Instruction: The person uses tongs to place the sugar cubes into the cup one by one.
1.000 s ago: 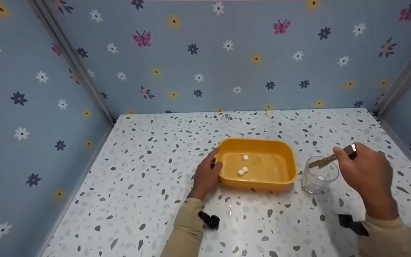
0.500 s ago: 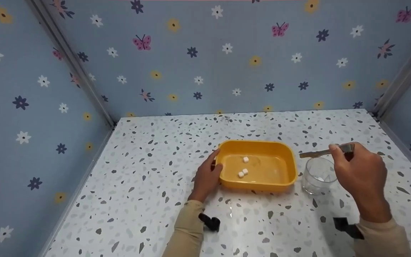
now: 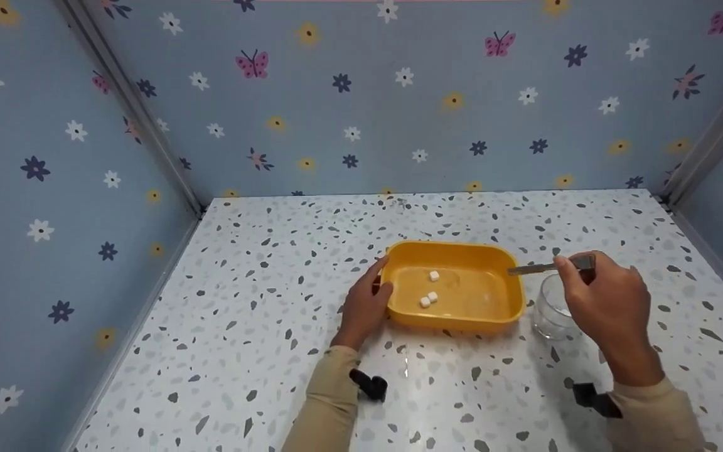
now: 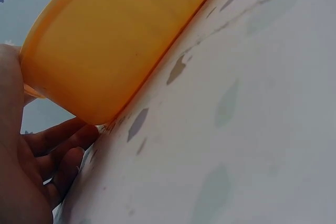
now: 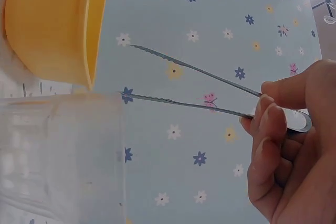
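A yellow rectangular tub (image 3: 455, 323) stands on the table with three small white cubes (image 3: 434, 276) in its left half. My left hand (image 3: 363, 307) holds its left end, thumb at the rim; in the left wrist view, several fingers (image 4: 67, 169) curl beside its lower corner. My right hand (image 3: 609, 304) pinches metal tongs (image 3: 531, 269) near their bend. Their arms are spread, with nothing between the tips in the right wrist view. The tips overlap the tub's right rim in the head view. A clear glass (image 3: 548, 314) stands under the tongs, partly hidden by the right hand.
The speckled white table (image 3: 261, 301) meets a blue flowered wall (image 3: 361, 100) at the back. Similar panels stand at the left and right. Black mounts (image 3: 369, 384) stick out at both wrists.
My right hand has lifted the tongs out of the glass and carried them left, to the tub's right rim. The left hand stays on the tub, and the cubes there have not moved.
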A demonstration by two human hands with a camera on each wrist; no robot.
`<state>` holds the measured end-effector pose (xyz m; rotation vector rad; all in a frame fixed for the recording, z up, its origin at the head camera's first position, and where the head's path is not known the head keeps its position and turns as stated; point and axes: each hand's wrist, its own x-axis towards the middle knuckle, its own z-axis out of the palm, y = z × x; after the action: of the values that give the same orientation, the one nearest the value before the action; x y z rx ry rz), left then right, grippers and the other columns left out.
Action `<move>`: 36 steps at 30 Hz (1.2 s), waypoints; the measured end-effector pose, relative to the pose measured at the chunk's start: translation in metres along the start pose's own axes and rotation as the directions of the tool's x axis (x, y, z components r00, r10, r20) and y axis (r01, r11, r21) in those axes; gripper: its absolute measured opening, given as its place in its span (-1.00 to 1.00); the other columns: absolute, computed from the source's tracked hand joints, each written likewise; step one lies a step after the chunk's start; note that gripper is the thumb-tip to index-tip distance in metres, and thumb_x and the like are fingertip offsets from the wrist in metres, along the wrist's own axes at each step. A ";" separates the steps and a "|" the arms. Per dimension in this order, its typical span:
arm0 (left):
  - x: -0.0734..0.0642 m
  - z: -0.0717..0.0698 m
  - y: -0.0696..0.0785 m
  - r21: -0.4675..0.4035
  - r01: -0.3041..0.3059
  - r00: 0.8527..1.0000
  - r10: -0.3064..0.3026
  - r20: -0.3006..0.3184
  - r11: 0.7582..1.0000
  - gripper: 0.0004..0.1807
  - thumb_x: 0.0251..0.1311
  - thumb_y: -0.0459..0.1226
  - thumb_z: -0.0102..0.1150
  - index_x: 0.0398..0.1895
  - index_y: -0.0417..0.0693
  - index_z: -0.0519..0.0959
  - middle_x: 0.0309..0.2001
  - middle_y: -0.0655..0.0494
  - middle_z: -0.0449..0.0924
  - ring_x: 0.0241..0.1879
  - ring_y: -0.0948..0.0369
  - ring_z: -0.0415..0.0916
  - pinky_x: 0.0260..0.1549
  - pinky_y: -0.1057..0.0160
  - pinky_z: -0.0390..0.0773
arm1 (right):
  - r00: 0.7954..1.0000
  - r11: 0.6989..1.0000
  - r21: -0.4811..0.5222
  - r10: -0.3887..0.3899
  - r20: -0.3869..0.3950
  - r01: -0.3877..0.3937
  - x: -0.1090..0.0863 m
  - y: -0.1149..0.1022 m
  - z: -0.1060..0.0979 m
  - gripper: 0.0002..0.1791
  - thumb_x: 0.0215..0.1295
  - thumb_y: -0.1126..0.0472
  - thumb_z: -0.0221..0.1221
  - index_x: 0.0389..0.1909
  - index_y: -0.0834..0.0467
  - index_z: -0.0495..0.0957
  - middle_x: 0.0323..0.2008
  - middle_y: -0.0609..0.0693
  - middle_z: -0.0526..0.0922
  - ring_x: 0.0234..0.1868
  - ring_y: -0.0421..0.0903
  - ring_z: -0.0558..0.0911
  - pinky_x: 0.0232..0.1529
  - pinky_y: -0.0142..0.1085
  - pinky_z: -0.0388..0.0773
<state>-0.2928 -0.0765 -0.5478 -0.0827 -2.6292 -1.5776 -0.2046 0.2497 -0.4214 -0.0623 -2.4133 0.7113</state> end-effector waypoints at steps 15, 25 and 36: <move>-0.001 0.001 -0.001 -0.004 0.020 1.000 -0.020 0.001 1.000 -0.40 0.39 -0.11 0.01 0.49 0.50 0.27 0.12 0.13 0.56 -0.02 0.20 0.49 0.04 0.09 0.49 | 0.992 0.993 0.020 -0.121 0.046 0.120 -0.008 -0.006 0.027 -0.71 0.33 0.12 0.32 -0.31 0.32 0.64 -0.66 0.02 0.48 -0.67 -0.07 0.33 -0.61 -0.24 0.30; -0.001 0.001 -0.001 0.004 0.028 1.000 -0.028 0.004 1.000 -0.40 0.41 -0.10 0.00 0.48 0.54 0.26 0.11 0.15 0.56 -0.03 0.21 0.50 0.01 0.09 0.51 | 0.986 0.987 0.029 -0.160 0.050 0.159 -0.014 -0.014 0.040 -0.71 0.34 0.12 0.30 -0.24 0.33 0.65 -0.64 0.02 0.51 -0.66 -0.10 0.34 -0.61 -0.25 0.30; 0.001 -0.001 0.000 0.017 -0.004 1.000 0.004 -0.004 1.000 -0.40 0.40 -0.12 0.02 0.50 0.43 0.29 0.08 0.12 0.58 -0.05 0.19 0.50 -0.02 0.11 0.51 | 0.962 0.956 0.120 -0.271 0.028 0.266 -0.023 -0.016 0.066 -0.75 0.23 0.18 0.40 -0.43 0.25 0.57 -0.68 -0.10 0.32 -0.67 -0.14 0.26 -0.62 -0.27 0.20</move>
<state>-0.2938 -0.0769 -0.5470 -0.0838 -2.6365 -1.5528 -0.2216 0.1995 -0.4700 0.3262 -2.3548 0.7276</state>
